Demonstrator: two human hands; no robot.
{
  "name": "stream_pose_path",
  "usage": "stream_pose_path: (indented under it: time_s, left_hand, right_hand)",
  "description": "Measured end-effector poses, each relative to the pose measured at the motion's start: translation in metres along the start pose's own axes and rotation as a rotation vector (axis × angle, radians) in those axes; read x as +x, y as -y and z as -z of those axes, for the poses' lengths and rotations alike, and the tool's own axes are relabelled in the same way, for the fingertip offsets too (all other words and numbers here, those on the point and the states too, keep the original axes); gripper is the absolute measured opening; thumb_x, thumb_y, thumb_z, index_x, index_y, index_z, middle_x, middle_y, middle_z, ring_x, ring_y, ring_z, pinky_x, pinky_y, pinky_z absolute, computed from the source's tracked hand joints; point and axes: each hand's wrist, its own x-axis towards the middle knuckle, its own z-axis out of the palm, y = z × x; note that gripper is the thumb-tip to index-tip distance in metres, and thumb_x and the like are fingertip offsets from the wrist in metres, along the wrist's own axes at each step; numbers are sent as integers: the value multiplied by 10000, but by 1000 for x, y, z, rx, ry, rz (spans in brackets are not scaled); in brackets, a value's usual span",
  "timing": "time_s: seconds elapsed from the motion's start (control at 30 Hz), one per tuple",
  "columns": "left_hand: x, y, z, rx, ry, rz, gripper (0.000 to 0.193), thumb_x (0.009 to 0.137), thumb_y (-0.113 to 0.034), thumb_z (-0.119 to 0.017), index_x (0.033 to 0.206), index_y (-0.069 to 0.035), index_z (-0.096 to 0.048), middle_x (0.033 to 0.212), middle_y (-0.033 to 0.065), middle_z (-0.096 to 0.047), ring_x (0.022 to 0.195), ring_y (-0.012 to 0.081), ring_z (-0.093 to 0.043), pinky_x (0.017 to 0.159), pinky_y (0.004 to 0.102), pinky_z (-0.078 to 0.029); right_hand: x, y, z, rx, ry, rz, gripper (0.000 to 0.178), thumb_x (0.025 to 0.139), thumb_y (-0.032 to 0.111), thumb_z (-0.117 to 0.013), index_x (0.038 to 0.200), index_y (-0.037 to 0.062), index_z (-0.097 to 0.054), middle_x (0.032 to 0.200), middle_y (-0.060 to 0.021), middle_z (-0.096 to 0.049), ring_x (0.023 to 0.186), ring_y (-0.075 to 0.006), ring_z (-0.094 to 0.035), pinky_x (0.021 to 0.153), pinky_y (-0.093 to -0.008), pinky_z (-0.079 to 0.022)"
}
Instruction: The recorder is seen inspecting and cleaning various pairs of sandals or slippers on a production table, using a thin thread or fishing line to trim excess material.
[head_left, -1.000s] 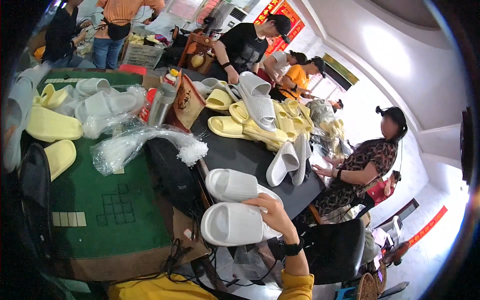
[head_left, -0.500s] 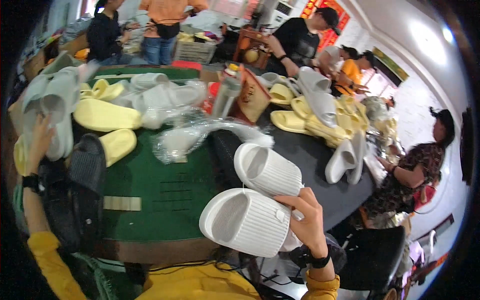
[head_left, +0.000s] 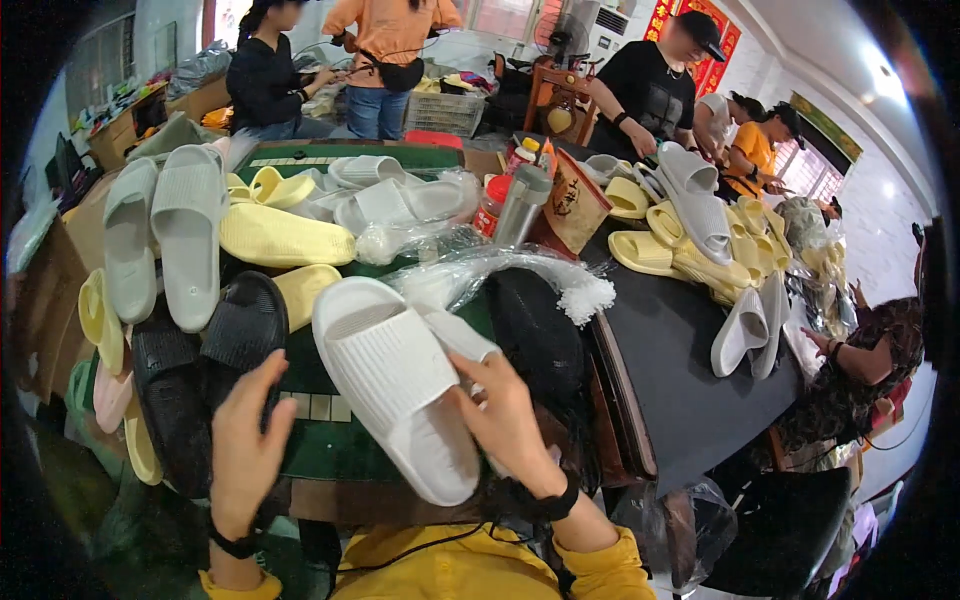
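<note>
A pair of white slide slippers is in my right hand [head_left: 505, 425], whose thumb and fingers pinch the edge. The front white slide [head_left: 385, 365] faces me, toe and sole region tilted over the table; the other white slide [head_left: 455, 330] is mostly hidden behind it. My left hand [head_left: 245, 450] is open and holds nothing, its fingers apart just left of the pair. Beside and under its fingers lie two black slides [head_left: 245, 320]. Farther left, two grey slides [head_left: 187, 240] lean side by side, with a yellow slide [head_left: 290, 238] to their right.
A crumpled clear plastic bag [head_left: 470, 270] lies beyond the white pair, near a steel bottle [head_left: 522, 205] and a red-lidded jar [head_left: 490, 205]. Yellow slides [head_left: 650, 255] are heaped on the dark table [head_left: 690, 370] at right. A black chair [head_left: 785, 530] stands near right. Several people work around.
My left hand has come away from the grey slides toward the middle. My right hand has swung the white pair left and turned it. The view has shifted too.
</note>
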Motion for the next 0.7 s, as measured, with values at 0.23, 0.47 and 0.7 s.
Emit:
stream_pose_path:
  time_s: [0.23, 0.47, 0.7]
  left_hand:
    - [-32, 30, -61, 87, 190, -4, 704, 907, -204, -650, 1480, -4, -294, 1432, 283, -391, 1276, 442, -451, 1010, 461, -429]
    - [-43, 42, -73, 197, 154, 53, 812, 818, -84, -702, 1503, -34, -269, 1259, 250, -463, 1074, 422, -527, 878, 448, -479]
    - [-44, 43, -73, 144, 139, 33, 852, 808, -32, -675, 1525, -47, -215, 1040, 235, -516, 911, 406, -566, 790, 453, -492]
  right_hand:
    - [-33, -19, -12, 185, 322, -65, 381, 888, 58, -664, 1261, 43, -594, 1281, -133, -555, 963, -236, -646, 734, -299, -564]
    - [-26, -71, 7, -283, -1, -51, 392, 848, 77, -699, 1223, 25, -599, 994, -134, -572, 739, -195, -582, 643, -305, -498]
    - [-32, -79, 10, -114, 352, -244, 588, 903, 152, -664, 1397, -54, -419, 907, -171, -604, 673, -198, -640, 604, -334, -514]
